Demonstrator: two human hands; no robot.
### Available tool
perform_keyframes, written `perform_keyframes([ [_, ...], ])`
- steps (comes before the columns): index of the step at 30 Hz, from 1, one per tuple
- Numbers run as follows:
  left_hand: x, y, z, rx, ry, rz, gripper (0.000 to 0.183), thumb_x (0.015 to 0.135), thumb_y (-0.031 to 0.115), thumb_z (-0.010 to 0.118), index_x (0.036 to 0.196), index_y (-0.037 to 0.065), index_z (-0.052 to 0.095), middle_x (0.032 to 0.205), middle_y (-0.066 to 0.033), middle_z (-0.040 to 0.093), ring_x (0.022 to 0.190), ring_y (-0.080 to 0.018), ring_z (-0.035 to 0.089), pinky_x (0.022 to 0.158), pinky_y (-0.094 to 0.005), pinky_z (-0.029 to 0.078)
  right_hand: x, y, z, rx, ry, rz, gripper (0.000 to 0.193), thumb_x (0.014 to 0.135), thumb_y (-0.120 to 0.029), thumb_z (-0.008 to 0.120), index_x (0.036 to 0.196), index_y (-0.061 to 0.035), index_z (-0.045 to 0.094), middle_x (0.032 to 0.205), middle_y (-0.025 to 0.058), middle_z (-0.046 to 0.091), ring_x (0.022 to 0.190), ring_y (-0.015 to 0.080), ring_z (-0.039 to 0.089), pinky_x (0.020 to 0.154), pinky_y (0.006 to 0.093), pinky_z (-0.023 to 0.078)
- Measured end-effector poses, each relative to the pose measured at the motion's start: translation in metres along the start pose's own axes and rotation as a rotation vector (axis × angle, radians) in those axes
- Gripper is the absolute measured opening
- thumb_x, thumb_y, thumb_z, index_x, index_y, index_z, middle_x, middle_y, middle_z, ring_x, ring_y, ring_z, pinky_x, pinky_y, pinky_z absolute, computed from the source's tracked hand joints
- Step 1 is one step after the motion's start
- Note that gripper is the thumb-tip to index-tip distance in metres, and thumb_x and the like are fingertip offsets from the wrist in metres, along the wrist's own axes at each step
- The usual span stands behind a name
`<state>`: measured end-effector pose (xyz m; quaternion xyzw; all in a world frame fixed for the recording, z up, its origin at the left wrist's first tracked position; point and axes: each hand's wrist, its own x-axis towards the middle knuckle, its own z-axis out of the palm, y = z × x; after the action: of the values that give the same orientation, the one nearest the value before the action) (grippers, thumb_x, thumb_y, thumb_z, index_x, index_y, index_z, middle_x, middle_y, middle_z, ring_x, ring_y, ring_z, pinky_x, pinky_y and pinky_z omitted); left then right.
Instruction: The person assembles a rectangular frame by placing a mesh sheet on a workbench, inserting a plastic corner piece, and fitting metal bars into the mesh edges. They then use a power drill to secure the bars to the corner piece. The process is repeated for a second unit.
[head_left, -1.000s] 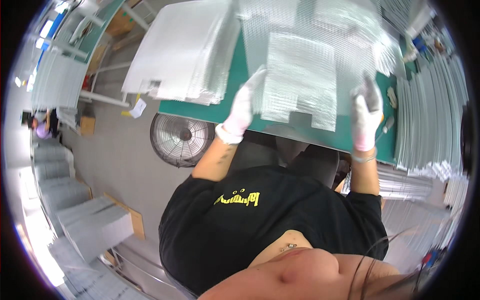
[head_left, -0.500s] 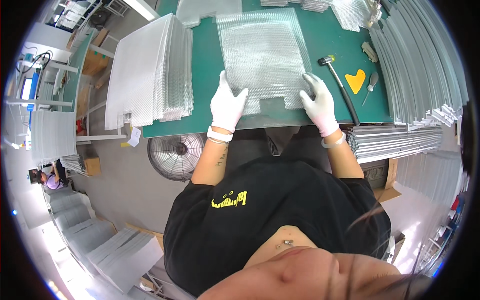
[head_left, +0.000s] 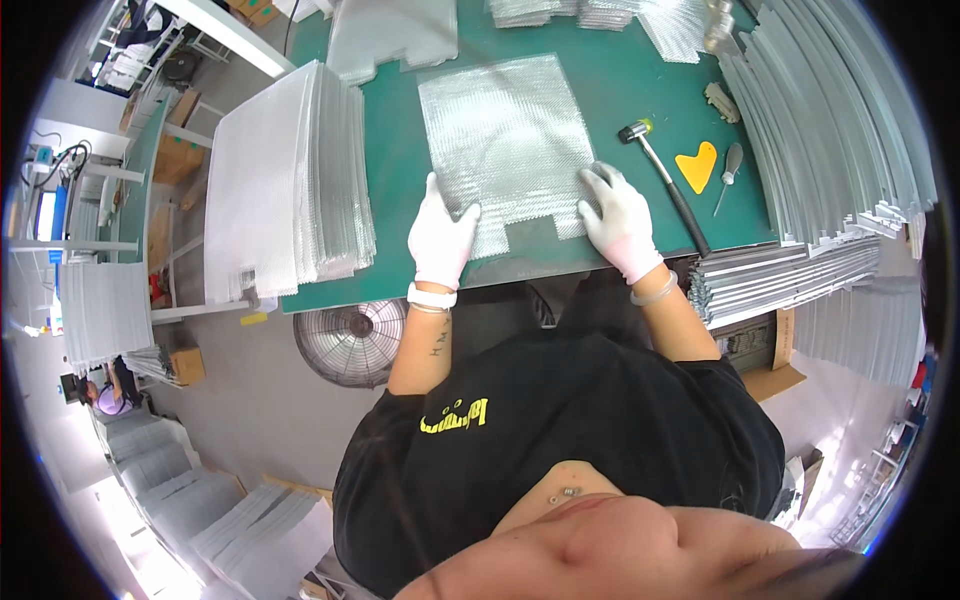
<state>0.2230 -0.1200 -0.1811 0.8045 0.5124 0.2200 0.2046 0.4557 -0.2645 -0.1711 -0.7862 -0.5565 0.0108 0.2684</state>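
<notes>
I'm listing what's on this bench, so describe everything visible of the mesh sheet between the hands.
The mesh sheet is silvery, metallic-looking and finely patterned, roughly rectangular, with a notch in its near edge. It lies flat, slightly turned, on the green table. The left hand and the right hand, both gloved, appear to touch its left and right edges. Whether it is one layer or several, I cannot tell.

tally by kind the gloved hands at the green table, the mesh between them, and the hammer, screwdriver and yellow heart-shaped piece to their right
Gloved hands (left hand, right hand): 2
Mesh sheet or stack: 1, layers unclear
Hammer: 1
Screwdriver: 1
Yellow heart-shaped piece: 1
Total: 6
</notes>
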Motion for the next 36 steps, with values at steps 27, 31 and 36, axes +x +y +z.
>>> perform_keyframes([
  [27,0.01,0.007,0.001,0.317,-0.102,0.237,0.066,0.088,0.04,0.062,0.142,0.004,0.05,0.151,-0.0262,0.037,0.143,-0.0422,0.03,0.12,-0.0578,0.017,0.283,0.335,-0.065,0.166,0.107,0.545,0.085,0.082,-0.06,0.064,0.135,0.0062,0.056,0.138,0.0284,0.056,0.129,0.0413,0.054,0.109,0.0418,0.043],
  [31,0.002,0.001,0.002,0.354,-0.065,0.198,0.068,0.088,0.044,0.061,0.143,0.005,0.05,0.151,-0.0256,0.038,0.143,-0.0415,0.031,0.12,-0.0577,0.017,0.275,0.276,-0.069,0.34,0.456,0.551,0.1,0.078,-0.066,0.065,0.136,0.0135,0.049,0.136,0.0337,0.055,0.13,0.0397,0.054,0.111,0.0381,0.04],
  [36,0.009,0.004,0.003,0.349,-0.101,0.21,0.068,0.088,0.042,0.064,0.144,0.006,0.049,0.154,-0.0243,0.036,0.145,-0.0403,0.029,0.121,-0.0554,0.015,0.268,0.283,-0.072,-0.098,-0.002,0.532,0.092,0.075,-0.061,0.07,0.131,0.0101,0.055,0.127,0.0351,0.059,0.123,0.0422,0.058,0.107,0.0422,0.044],
])
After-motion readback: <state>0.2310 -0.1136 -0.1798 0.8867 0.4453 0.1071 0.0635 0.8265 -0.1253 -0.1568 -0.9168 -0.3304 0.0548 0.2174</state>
